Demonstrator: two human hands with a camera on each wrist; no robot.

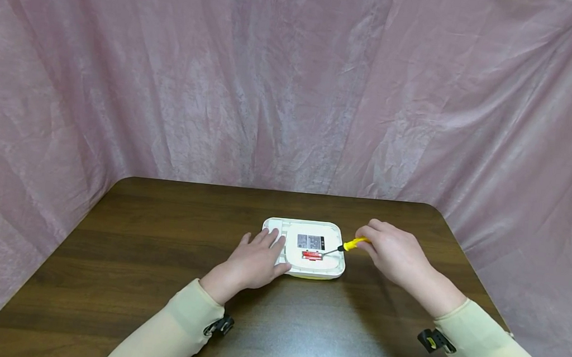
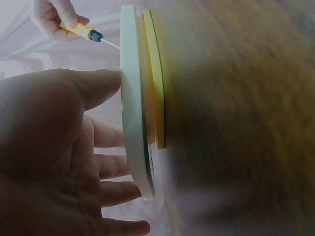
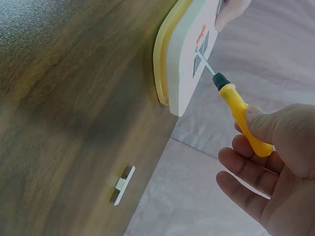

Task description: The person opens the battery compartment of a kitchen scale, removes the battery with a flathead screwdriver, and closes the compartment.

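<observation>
**Screwdriver tip at the battery slot of a steadied white device**

A flat white device with a yellow underside lies back-up on the dark wooden table, near the middle and a little toward the far edge. Its back carries a grey label and, just below that, an open slot showing red batteries.

The left hand rests on the left part of the device. Its fingers are stretched out nearly straight and lie flat on the white surface, with the thumb along the near edge; it presses rather than grips. In the left wrist view the palm is spread wide, the thumb touching the white rim and the other fingers lying loose behind it.

The right hand sits just to the right of the device and grasps a small screwdriver by its yellow handle. In the right wrist view the thumb pinches the handle against the curled first finger, while the remaining fingers are only loosely bent beneath it. The thin metal shaft slants down and leftward, and its tip meets the back of the device at the battery slot, beside the red batteries.

A small white piece lies on the table, apart from the device.

Pink cloth hangs behind the table and around it.
</observation>
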